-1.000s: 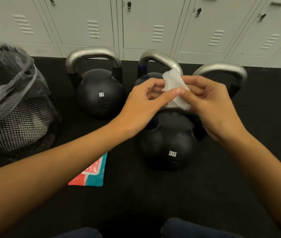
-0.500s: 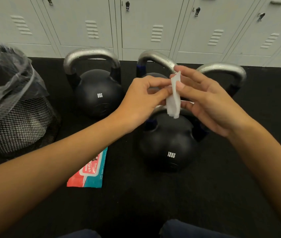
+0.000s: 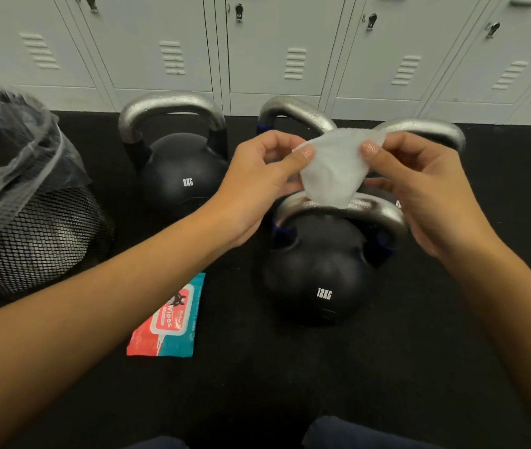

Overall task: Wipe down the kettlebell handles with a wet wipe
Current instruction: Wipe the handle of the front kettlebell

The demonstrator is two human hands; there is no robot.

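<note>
A white wet wipe is stretched between my two hands above the floor. My left hand pinches its left corner between thumb and fingers, and my right hand pinches the right corner. Right below hangs the steel handle of the black 12 kg kettlebell. An 8 kg kettlebell stands further left with its steel handle bare. Behind my hands show the handles of two more kettlebells, their bodies mostly hidden.
A red and teal wipes packet lies flat on the black floor near my left forearm. A black mesh bin lined with a clear bag stands at the left. Grey lockers run along the back.
The wipe was folded narrow between my fingers; my hands have moved apart and spread it out flat. The kettlebells and packet have not moved.
</note>
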